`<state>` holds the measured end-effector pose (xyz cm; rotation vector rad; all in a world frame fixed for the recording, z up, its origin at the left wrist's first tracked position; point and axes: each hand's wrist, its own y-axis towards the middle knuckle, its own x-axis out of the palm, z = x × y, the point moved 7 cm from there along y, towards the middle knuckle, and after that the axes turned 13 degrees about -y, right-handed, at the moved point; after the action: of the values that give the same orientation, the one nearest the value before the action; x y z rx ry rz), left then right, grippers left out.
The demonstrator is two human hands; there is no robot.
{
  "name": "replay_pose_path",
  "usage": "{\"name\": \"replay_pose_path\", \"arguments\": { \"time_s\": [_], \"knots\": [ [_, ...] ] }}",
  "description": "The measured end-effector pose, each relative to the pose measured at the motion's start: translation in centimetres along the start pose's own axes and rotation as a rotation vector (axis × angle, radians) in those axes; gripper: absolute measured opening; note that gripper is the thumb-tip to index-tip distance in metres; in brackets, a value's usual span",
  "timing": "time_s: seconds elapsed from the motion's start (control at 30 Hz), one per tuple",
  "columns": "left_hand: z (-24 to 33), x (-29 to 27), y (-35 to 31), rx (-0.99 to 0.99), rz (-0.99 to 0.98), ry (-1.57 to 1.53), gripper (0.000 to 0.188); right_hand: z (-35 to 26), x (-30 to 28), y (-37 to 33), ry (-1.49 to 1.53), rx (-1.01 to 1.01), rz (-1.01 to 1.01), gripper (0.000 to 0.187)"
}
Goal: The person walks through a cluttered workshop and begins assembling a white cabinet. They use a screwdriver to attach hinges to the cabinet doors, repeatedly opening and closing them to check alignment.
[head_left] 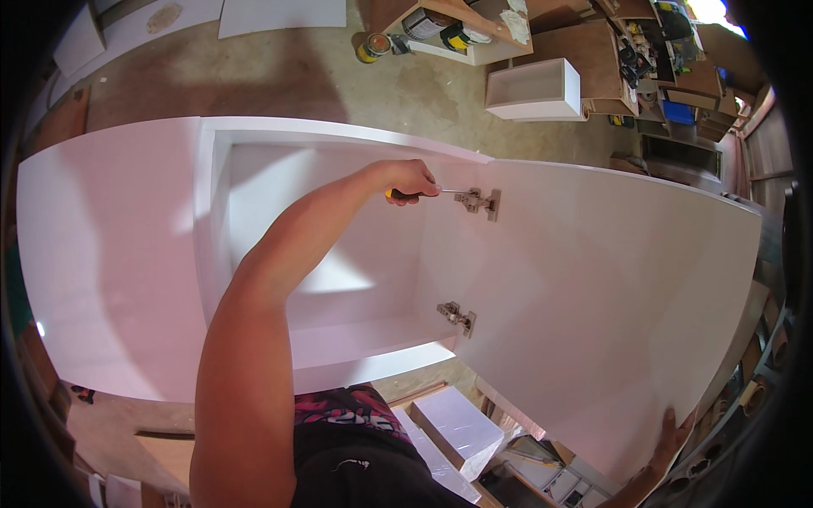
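My left hand (411,179) is closed round a screwdriver (396,195) with a black and yellow handle. Its thin shaft points right and meets the upper metal hinge (478,201), which joins the white cabinet (326,127) to its open door (610,279). A second hinge (456,318) sits lower along the same side. Down at the door's lower right corner, my right hand (667,442) grips the edge, thumb on the inner face and the other fingers mostly hidden. Another white door or panel (110,262) covers the cabinet's left part.
Beyond the cabinet, a tin can (373,48) stands on the concrete floor near a wooden box (461,21) of containers. A white open box (535,91) lies to its right. White wrapped panels (453,427) rest near my body, and cluttered shelving lines the right side.
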<state>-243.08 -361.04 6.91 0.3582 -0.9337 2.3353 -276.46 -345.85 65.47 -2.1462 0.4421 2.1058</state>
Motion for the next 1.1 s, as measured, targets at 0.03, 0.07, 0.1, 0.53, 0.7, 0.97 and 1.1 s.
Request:
{"name": "replay_pose_path", "arguments": {
  "time_s": [0.03,0.07,0.1,0.53,0.7,0.97,1.1],
  "knots": [
    [0.1,0.0,0.0,-0.003,0.003,0.005,0.028,-0.1,0.1,0.0,0.007,-0.009,-0.017,0.076],
    [0.1,-0.1,0.0,-0.005,0.008,0.010,0.029,-0.3,0.1,0.1,0.016,-0.019,-0.035,0.075],
    [-0.1,-0.1,0.2,0.007,0.019,0.022,0.030,-0.1,0.0,0.2,0.009,-0.032,-0.043,0.074],
    [1.6,0.5,-1.4,0.335,0.403,0.631,0.033,-0.7,0.5,0.3,0.069,-0.047,-0.073,0.067],
    [2.5,2.6,-2.4,0.450,0.578,1.014,0.032,-0.7,0.5,0.3,0.064,-0.040,-0.073,0.068],
    [2.1,2.0,-0.9,0.404,0.447,0.995,0.040,-0.9,0.1,0.3,-0.021,-0.038,-0.062,0.069],
    [0.9,1.3,-0.4,0.247,0.328,0.688,0.043,-0.7,0.2,0.3,0.002,-0.038,-0.044,0.068]
  ]
}}
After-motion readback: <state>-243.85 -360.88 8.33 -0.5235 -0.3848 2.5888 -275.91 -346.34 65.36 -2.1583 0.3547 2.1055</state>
